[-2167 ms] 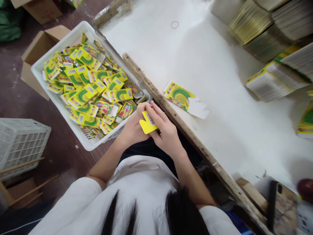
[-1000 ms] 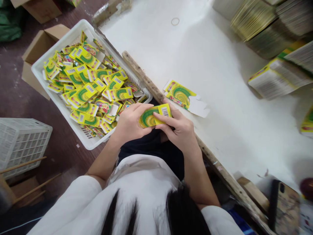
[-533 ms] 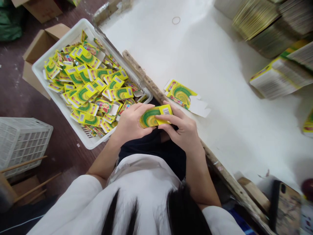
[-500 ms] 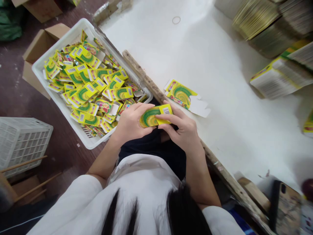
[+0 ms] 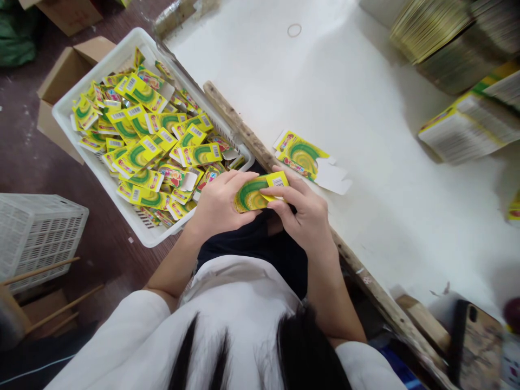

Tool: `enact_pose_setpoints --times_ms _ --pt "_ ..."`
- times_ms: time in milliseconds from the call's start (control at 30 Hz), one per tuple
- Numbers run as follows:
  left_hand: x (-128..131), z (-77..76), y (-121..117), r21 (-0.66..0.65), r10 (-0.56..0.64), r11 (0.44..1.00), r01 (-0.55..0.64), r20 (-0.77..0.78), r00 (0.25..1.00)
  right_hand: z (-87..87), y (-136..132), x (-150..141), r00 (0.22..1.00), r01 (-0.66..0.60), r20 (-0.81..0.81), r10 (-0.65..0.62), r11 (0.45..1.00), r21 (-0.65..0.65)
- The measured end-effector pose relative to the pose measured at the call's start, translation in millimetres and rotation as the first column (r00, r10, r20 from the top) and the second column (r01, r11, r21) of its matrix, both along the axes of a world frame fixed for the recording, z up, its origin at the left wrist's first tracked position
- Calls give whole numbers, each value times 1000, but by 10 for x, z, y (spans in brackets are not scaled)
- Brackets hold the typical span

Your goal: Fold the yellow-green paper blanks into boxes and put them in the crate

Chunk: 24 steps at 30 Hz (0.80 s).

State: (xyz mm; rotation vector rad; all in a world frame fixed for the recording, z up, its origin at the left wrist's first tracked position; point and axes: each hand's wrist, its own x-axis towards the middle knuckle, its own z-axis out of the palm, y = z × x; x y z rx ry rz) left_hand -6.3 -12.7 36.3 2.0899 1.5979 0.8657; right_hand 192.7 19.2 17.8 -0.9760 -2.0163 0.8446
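Both my hands hold one small yellow and green carton (image 5: 254,194) over my lap, just below the table's wooden edge. My left hand (image 5: 217,206) grips its left end with fingers curled round it. My right hand (image 5: 303,214) pinches its right end, the end with a barcode. A white plastic basket (image 5: 67,111) at my left is heaped with several folded cartons of the same print. A flat unfolded carton blank (image 5: 309,162) lies on the white table (image 5: 365,108) right beyond my hands.
Stacks of flat carton blanks (image 5: 463,132) stand at the table's right and far right. A rubber band (image 5: 293,30) lies at the far side. A phone (image 5: 473,341) rests near the lower right corner. An upturned white crate (image 5: 36,233) and cardboard boxes (image 5: 60,76) sit on the floor at left.
The carton has gone from a flat yellow piece with a tab showing to a folded box held lengthwise between both hands. In the last half second my right fingers shifted slightly along its end.
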Motion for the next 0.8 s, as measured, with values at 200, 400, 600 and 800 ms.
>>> enact_pose_setpoints --times_ms 200,400,600,800 --pt "2 -3 -2 -14 -4 1000 4 -1 1000 -6 -5 -6 1000 14 -6 -14 1000 6" --pt "8 -31 2 17 -13 1000 13 8 1000 -13 -6 -7 1000 11 -8 -11 999 31" --pt "3 -51 6 19 -18 1000 17 23 1000 -24 -6 -13 1000 22 4 -22 999 27" --pt "3 -59 11 -9 -12 1000 13 25 1000 -26 -9 -13 1000 21 7 -21 1000 20"
